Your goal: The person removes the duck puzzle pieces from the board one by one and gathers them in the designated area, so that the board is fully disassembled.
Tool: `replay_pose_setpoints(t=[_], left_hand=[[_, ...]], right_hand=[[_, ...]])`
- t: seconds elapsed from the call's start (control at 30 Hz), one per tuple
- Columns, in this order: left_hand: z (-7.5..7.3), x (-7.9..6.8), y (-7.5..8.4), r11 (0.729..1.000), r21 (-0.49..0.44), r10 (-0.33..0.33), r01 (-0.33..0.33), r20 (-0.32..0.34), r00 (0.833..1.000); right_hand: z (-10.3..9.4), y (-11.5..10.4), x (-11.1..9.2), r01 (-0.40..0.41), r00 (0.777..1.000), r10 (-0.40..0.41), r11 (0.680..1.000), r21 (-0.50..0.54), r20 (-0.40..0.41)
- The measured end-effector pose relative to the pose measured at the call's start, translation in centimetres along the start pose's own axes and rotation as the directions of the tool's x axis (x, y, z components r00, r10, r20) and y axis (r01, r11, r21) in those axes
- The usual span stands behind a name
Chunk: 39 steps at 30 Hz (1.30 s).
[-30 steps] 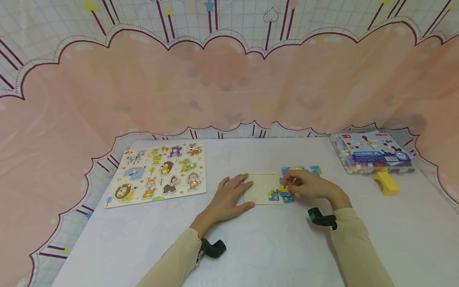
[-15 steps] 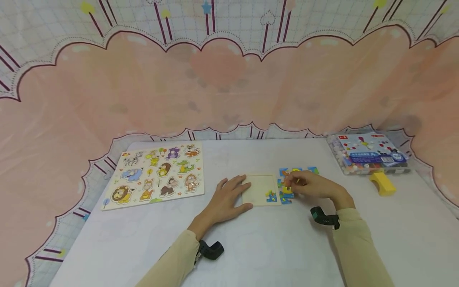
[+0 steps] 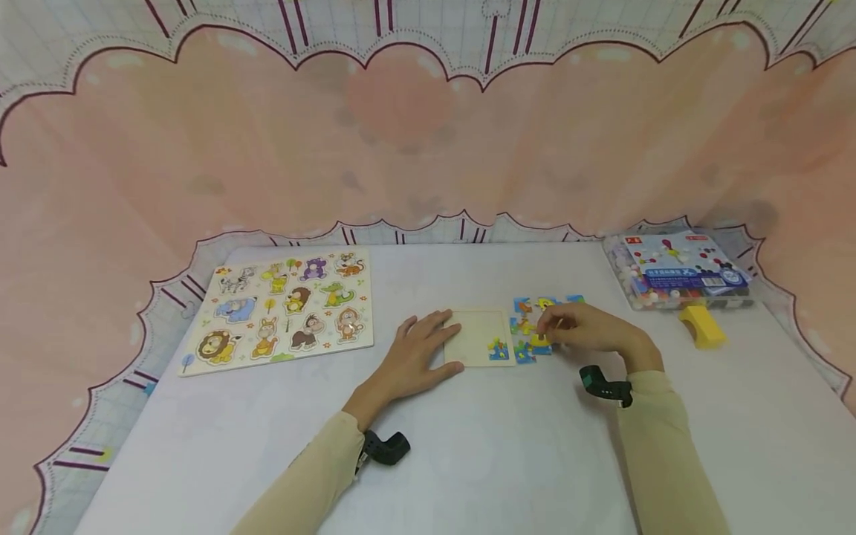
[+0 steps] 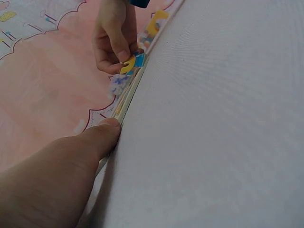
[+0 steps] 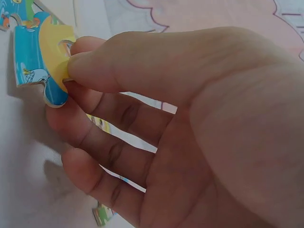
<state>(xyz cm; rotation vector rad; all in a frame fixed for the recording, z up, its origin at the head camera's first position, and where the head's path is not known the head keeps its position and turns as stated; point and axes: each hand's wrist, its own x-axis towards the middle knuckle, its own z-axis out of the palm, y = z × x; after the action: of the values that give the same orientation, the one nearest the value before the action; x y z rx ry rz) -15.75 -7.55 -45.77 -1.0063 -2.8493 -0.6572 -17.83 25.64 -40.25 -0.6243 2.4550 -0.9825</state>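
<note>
A blue and yellow jigsaw piece (image 5: 28,52) is pinched between the thumb and index finger of my right hand (image 3: 595,329), its other fingers loosely curled. In the head view that hand is over loose jigsaw pieces (image 3: 521,327), just right of a shallow wooden puzzle tray (image 3: 471,336). One jigsaw piece (image 3: 498,349) lies in the tray's lower right corner. My left hand (image 3: 417,355) rests at the tray's left side, fingers spread over its edge. In the left wrist view, the left thumb (image 4: 102,135) touches the tray's near edge. Some loose pieces are partly hidden behind the right hand.
An animal puzzle board (image 3: 281,308) lies at the left of the white table (image 3: 441,461). At the back right stands a clear plastic box (image 3: 682,271) of coloured parts, with a yellow arch block (image 3: 704,328) in front of it.
My right hand has shifted slightly right, away from the tray's edge, still pinching the jigsaw piece. My left hand stays on the tray. The head view has tilted a little.
</note>
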Motion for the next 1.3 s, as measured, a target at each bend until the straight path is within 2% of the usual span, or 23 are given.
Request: replay_pose_setpoints(t=[0.27, 0.57, 0.73, 1.0, 1.3], left_hand=[[-0.1, 0.2, 0.0, 1.0, 0.003, 0.011, -0.011, -0.02, 1.0], [0.0, 0.3, 0.0, 1.0, -0.011, 0.027, -0.027, -0.022, 0.999], [0.0, 0.3, -0.1, 1.0, -0.003, 0.018, -0.018, -0.019, 1.0], [-0.1, 0.3, 0.0, 0.999, -0.018, 0.027, -0.028, -0.034, 0.999], [-0.1, 0.3, -0.1, 1.0, -0.017, 0.024, -0.025, -0.031, 0.999]], right_hand=[[-0.6, 0.4, -0.4, -0.029, 1.0, 0.029, 0.999, 0.03, 0.008], [-1.3, 0.6, -1.2, -0.056, 0.998, 0.056, 0.998, 0.006, 0.008], [-1.3, 0.7, -1.2, -0.065, 0.998, 0.065, 0.998, -0.008, 0.005], [-1.2, 0.8, -1.3, -0.116, 0.993, 0.117, 0.993, 0.025, -0.007], [-0.6, 2.4, -1.4, -0.058, 0.998, 0.061, 0.995, 0.083, -0.032]])
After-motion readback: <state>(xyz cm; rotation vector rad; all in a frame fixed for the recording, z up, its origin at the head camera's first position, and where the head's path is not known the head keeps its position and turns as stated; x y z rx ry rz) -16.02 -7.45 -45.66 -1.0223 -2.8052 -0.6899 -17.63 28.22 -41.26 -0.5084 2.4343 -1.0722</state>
